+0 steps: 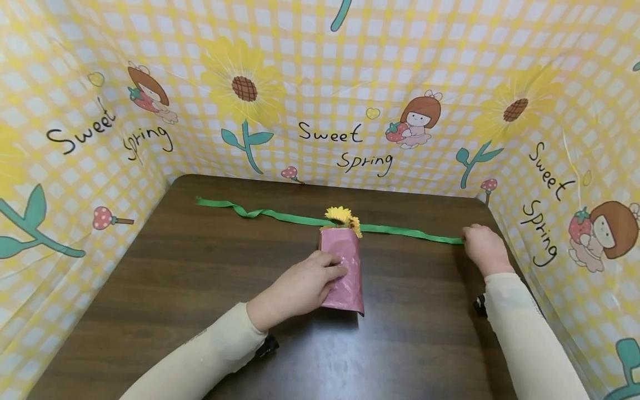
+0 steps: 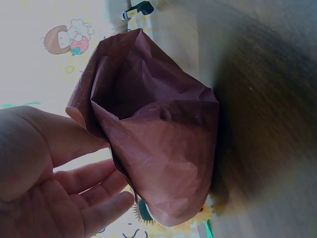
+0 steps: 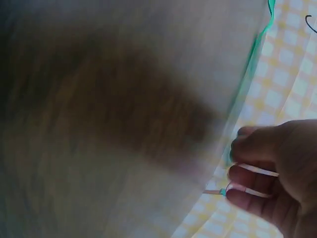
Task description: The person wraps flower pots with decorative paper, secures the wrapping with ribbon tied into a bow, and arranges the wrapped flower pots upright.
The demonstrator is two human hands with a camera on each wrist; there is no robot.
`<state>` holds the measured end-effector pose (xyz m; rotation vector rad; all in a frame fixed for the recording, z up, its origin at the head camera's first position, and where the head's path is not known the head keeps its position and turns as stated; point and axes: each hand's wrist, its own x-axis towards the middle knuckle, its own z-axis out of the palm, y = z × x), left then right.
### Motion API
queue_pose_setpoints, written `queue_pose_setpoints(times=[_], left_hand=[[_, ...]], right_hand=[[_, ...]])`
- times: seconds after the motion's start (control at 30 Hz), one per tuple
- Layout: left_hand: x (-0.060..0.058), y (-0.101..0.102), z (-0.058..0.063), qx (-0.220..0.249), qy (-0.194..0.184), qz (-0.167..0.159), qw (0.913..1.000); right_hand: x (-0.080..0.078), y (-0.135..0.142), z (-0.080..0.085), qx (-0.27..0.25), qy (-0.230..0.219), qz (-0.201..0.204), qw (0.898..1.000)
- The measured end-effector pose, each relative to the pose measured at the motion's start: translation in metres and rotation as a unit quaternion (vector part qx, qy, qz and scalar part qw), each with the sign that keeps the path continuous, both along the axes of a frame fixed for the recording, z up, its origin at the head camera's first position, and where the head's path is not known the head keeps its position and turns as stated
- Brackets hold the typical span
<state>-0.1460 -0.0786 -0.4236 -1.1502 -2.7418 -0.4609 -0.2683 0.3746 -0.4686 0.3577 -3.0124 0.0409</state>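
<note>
A bouquet in pink wrapping paper (image 1: 345, 278) lies on the table, yellow flowers (image 1: 338, 214) showing at its far end. My left hand (image 1: 305, 283) rests on top of the wrap, fingers relaxed. In the left wrist view the wrap's near end (image 2: 163, 158) gapes, and the left hand (image 2: 64, 173) touches its side. A green ribbon (image 1: 400, 230) runs crosswise at the flower end of the wrap; where it meets the bouquet is partly hidden. At the far right my right hand (image 1: 485, 248) pinches the ribbon's right end. The right wrist view shows the right hand (image 3: 272, 173) with thumb and forefinger together at the ribbon (image 3: 247, 74).
The ribbon's twisted left end (image 1: 215, 202) lies near the back left of the brown wooden table (image 1: 200, 289). A yellow checked cloth (image 1: 320, 83) with printed flowers stands around the back and both sides. The right hand is close to the table's right edge.
</note>
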Motion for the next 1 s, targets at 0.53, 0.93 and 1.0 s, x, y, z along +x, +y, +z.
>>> queue_pose_setpoints(times=[0.53,0.93,1.0], left_hand=[[-0.003,-0.001,-0.001,0.017,-0.037,0.013,0.9991],[-0.017,-0.004,-0.007,0.110,-0.080,0.026,0.9903],[-0.022,-0.004,-0.009,0.125,-0.082,0.033,0.9882]], right_hand=[[0.100,-0.224,0.040,-0.232,0.042,0.224,0.946],[0.118,-0.255,0.027,-0.253,0.017,0.158,0.954],[0.119,-0.258,0.026,-0.235,0.031,0.156,0.959]])
